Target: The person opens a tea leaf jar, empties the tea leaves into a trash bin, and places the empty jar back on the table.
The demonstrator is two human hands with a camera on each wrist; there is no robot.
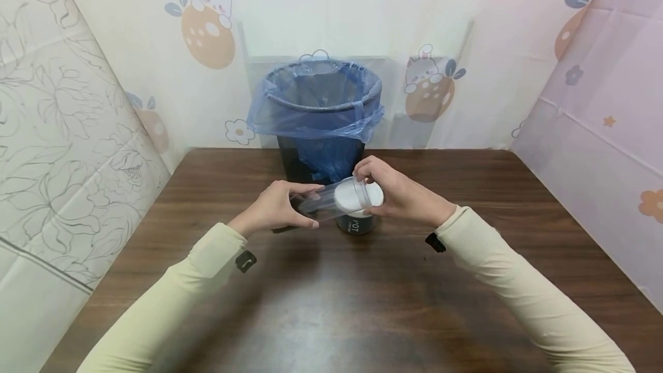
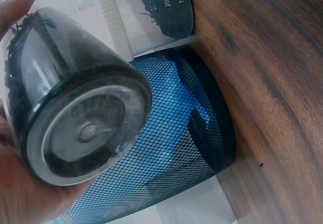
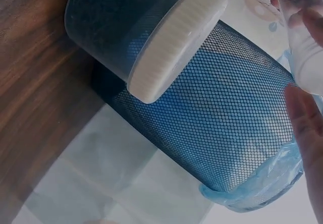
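A clear bottle [image 1: 326, 203] with dark shreds inside is held tilted over the table. My left hand [image 1: 270, 207] grips its lower body, thumb and fingers on opposite sides; the left wrist view shows the bottle's round base [image 2: 88, 130]. At the bottle's other end, my right hand [image 1: 404, 193] grips the rim, where a white round shape shows. Below and behind stands a second clear container, a jar [image 1: 356, 224] with white print. Its ribbed white lid [image 3: 176, 42] is on, and dark stuff lies inside. The bottle partly hides this jar in the head view.
Behind the jar, a black mesh bin [image 1: 323, 157] lined with a blue plastic bag [image 1: 311, 122] stands at the back of the brown wooden table [image 1: 331, 304]. Patterned cloth [image 1: 466, 10] hangs behind and at both sides. A small dark speck [image 2: 261, 165] lies on the tabletop.
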